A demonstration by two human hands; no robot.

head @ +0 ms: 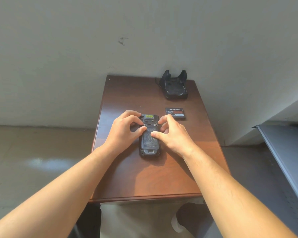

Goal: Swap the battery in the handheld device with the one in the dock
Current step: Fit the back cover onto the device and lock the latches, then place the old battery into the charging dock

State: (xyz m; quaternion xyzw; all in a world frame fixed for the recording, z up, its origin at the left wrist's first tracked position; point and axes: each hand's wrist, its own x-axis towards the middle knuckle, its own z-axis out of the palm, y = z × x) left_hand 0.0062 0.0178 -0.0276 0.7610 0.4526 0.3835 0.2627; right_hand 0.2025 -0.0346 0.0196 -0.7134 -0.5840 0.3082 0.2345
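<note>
A black handheld device [149,143] lies face down on the brown table [127,93], its textured back cover in place. My left hand [126,131] grips its upper left side with the thumb on the cover. My right hand [172,133] holds the upper right side, thumb pressed on the middle of the cover. A loose black battery [175,113] with a printed label lies flat on the table, just right of the device's top. The black charging dock [175,86] stands at the back right corner, and no battery shows in its cradle.
The small table stands against a pale wall [144,31]. A grey shelf or cabinet edge [282,152] runs along the right. My shoes [187,219] show on the floor beneath the table's front edge.
</note>
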